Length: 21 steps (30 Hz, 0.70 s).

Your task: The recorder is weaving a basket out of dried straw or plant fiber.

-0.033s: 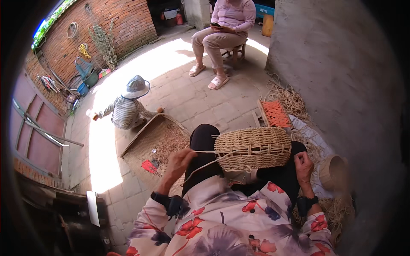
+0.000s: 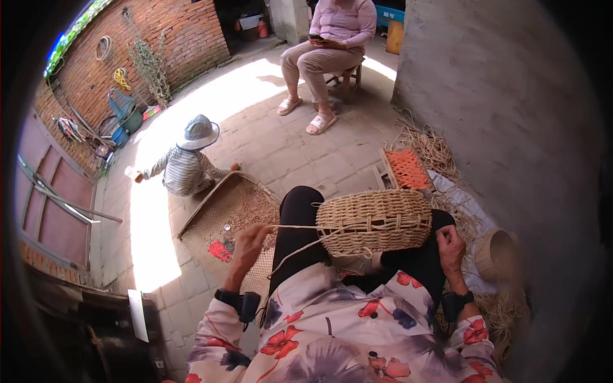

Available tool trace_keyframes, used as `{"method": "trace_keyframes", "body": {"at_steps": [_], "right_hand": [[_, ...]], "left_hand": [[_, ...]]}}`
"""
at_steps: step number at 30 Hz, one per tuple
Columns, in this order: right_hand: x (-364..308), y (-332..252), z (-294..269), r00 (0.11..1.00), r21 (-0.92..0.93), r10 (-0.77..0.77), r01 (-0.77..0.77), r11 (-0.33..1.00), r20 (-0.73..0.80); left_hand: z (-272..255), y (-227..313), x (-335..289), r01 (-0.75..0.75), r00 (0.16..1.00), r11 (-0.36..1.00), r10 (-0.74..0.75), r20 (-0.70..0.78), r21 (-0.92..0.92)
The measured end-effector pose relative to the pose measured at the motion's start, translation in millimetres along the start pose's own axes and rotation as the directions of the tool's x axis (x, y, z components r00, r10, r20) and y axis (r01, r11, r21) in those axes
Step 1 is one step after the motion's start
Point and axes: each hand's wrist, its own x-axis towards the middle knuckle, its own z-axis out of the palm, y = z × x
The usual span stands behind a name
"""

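Basket [image 2: 375,209], oblong and tan, shows gapped weave; left hand [image 2: 251,244] pinches cord [image 2: 295,226], right hand [image 2: 451,249] curls, hold unclear.

tan basket [image 2: 375,207], red-flowered pale shirt [image 2: 332,332], black trousers [image 2: 295,233]

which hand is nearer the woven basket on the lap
Right: the right hand is just right of the basket; the left hand is farther off, past its left end, holding a strand.
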Motion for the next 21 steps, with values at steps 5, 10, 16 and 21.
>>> {"method": "trace_keyframes", "body": {"at_steps": [5,10,16,21], "right_hand": [[3.7,-14.5,4.0,1.0,-0.008,0.008,-0.008,1.0,0.027],[14.6,-33.9,-7.8,0.993,0.064,0.076,-0.082,0.995,0.09],[22.3,-163.6,-7.9,0.735,0.12,-0.661,0.65,0.75,0.154],[14.8,-180.7,17.3,0.686,0.014,-0.685,0.704,0.71,0.245]], "left_hand": [[-93.8,-213.6,-82.8,0.445,0.888,0.657,-0.236,-0.394,0.609],[-43.8,-88.2,-39.0,0.328,0.945,0.911,-0.316,-0.09,0.248],[33.0,87.4,-9.7,-0.243,0.964,0.968,0.249,0.095,-0.063],[61.0,114.0,-13.2,-0.171,0.957,0.95,0.223,0.185,-0.259]]}}
